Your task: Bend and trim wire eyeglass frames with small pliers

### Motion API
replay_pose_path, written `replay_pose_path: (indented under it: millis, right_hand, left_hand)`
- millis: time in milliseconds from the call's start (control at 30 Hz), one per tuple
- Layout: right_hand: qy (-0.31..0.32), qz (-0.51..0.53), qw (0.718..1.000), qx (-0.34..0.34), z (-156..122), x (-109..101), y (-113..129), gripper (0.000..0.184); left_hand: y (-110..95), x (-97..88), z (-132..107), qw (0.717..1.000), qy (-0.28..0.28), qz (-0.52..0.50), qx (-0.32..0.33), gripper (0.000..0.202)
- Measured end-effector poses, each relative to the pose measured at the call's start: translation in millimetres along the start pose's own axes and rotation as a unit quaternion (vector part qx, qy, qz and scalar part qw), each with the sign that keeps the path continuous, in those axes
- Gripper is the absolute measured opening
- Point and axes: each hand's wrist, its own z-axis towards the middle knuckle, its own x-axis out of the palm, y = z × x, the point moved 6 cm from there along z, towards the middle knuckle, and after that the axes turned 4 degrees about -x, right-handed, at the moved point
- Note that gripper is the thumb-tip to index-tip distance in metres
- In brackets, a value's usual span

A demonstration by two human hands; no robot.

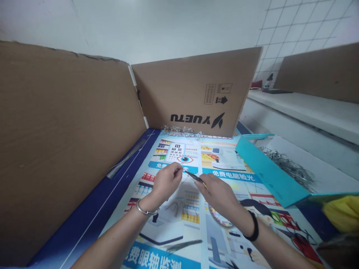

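My right hand [217, 192] is closed round a pair of pliers [193, 175] with dark, narrow jaws and a bit of yellow at the handle. Their tip points left, close to the fingers of my left hand [167, 180]. Those fingers are pinched together, and whatever they hold is too small to make out. Below the two hands, a few thin bent wires [176, 209] lie on the printed sheet. Nearer to me rests a bundle of thin straight wires [183, 245].
Cardboard panels [157, 89] stand at the back and left. Tangled clear and silvery bits [182, 130] lie along the back panel. More straight wires [126, 158] lie at left. A turquoise box [269, 173] at right holds a heap of bent wire pieces [288, 164]. Something yellow [342, 213] sits beside it.
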Motion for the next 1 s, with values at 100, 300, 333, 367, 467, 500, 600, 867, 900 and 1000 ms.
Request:
replay_pose_path:
  millis: [100, 300, 333, 367, 467, 500, 600, 867, 900, 1000]
  right_hand:
    - [-0.002, 0.000, 1.000, 0.009, 0.1, 0.0, 0.3, 0.030]
    - [0.006, -0.014, 1.000, 0.012, 1.7, 1.4, 1.3, 0.031]
    - [0.007, -0.018, 1.000, 0.013, 1.7, 1.4, 1.4, 0.030]
    - [0.008, -0.021, 1.000, 0.013, 1.6, 1.4, 1.5, 0.030]
    - [0.009, -0.035, 0.999, 0.013, 1.2, 1.5, 1.8, 0.029]
    - [0.008, -0.040, 0.999, 0.012, 1.3, 1.6, 2.0, 0.028]
    - [0.004, -0.055, 0.998, 0.009, 1.6, 1.9, 2.1, 0.028]
    - [0.004, -0.087, 0.996, -0.035, 2.6, 1.0, 1.9, 0.027]
    - [0.003, -0.091, 0.995, -0.041, 2.6, 0.0, 1.5, 0.026]
    - [0.007, -0.104, 0.993, -0.054, 2.0, -2.8, 0.5, 0.025]
  left_hand:
    - [0.5, 2.6, -1.1, 0.999, 0.000, -0.042, -0.008, 0.015]
    - [0.6, 4.2, -1.5, 0.998, 0.005, -0.061, -0.018, 0.015]
    - [0.7, 4.2, -1.4, 0.998, 0.006, -0.061, -0.020, 0.015]
    - [0.9, 4.3, -1.3, 0.998, 0.007, -0.061, -0.022, 0.015]
    - [1.7, 5.0, -1.2, 0.998, 0.006, -0.058, -0.023, 0.014]
    - [2.0, 5.5, -1.2, 0.998, 0.006, -0.055, -0.022, 0.013]
    - [2.8, 7.2, -1.6, 0.999, 0.001, -0.042, -0.013, 0.012]
    - [-2.6, 6.7, -1.9, 0.997, 0.021, 0.014, 0.067, 0.016]
    - [-3.1, 6.5, -1.8, 0.997, 0.028, 0.025, 0.073, 0.018]
    - [-3.3, 7.1, -1.2, 0.993, 0.048, 0.065, 0.081, 0.021]
